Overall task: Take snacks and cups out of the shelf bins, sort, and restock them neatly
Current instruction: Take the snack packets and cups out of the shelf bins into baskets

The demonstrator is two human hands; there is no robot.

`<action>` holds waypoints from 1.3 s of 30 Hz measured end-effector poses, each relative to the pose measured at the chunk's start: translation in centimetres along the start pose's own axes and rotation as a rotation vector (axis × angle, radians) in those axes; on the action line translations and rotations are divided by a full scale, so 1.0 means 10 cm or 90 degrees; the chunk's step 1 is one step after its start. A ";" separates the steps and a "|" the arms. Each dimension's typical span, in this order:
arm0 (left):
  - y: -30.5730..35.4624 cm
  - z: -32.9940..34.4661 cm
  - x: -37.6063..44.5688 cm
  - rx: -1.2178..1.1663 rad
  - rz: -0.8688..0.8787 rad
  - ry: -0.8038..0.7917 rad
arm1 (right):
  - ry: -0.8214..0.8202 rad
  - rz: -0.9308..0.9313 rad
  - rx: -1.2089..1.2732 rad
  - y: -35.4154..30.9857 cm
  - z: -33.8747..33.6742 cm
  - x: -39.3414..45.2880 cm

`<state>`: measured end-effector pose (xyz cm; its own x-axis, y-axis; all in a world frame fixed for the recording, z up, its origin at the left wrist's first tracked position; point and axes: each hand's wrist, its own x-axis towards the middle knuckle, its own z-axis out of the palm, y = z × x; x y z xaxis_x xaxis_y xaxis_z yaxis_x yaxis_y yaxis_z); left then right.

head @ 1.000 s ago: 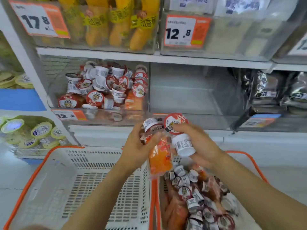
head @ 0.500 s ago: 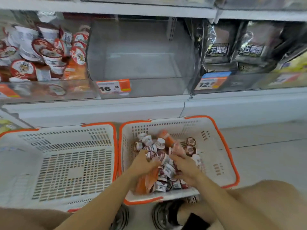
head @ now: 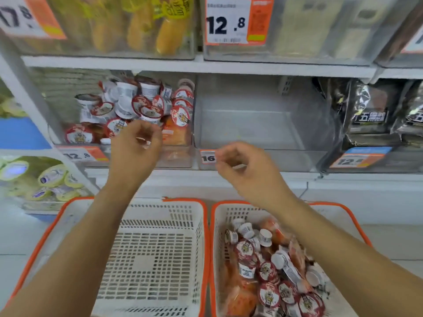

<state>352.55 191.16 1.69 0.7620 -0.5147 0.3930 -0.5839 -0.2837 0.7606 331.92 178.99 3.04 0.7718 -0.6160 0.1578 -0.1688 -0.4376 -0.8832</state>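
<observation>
Both hands [head: 135, 147] [head: 240, 170] now up by "12.8" tag [head: 237, 20]

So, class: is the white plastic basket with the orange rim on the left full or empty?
Empty: the left white orange-rimmed basket shows only its bare slotted floor.

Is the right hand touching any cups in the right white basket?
Apart. The head view shows the right hand raised above the orange-rimmed white basket, empty.

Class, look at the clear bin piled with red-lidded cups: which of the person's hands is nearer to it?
Left. The left hand is right at the front of the cup bin, overlapping its lower edge. The right hand is off to its right, before the empty bin.
</observation>
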 end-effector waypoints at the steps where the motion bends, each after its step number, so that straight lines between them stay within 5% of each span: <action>1: -0.09 -0.11 0.18 0.028 0.013 0.012 | -0.012 -0.049 -0.007 -0.19 0.12 0.19; 6: -0.53 -0.50 0.88 0.275 -0.057 -0.165 | -0.096 -0.138 -0.228 -0.53 0.75 1.28; 11: -0.80 -0.53 1.13 0.321 -0.123 -0.372 | -0.249 -0.030 -0.451 -0.29 1.18 1.98; 22: -1.14 -0.40 1.28 0.242 -0.022 -0.409 | -0.206 -0.147 -0.360 -0.13 1.40 2.17; 27: -1.18 -0.47 1.27 0.174 -0.020 -0.391 | -0.235 -0.086 -0.387 -0.24 1.49 2.24; 34: -1.20 -0.47 1.18 0.113 -0.001 -0.278 | -0.218 -0.056 -0.329 -0.25 1.45 2.44; 39: -1.22 -0.49 1.13 0.088 0.027 -0.224 | -0.155 -0.079 -0.152 -0.23 1.52 2.34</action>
<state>369.69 192.75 -0.62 0.6072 -0.7682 0.2027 -0.6637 -0.3501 0.6610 359.69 175.60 2.05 0.9142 -0.3866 0.1216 -0.1807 -0.6575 -0.7315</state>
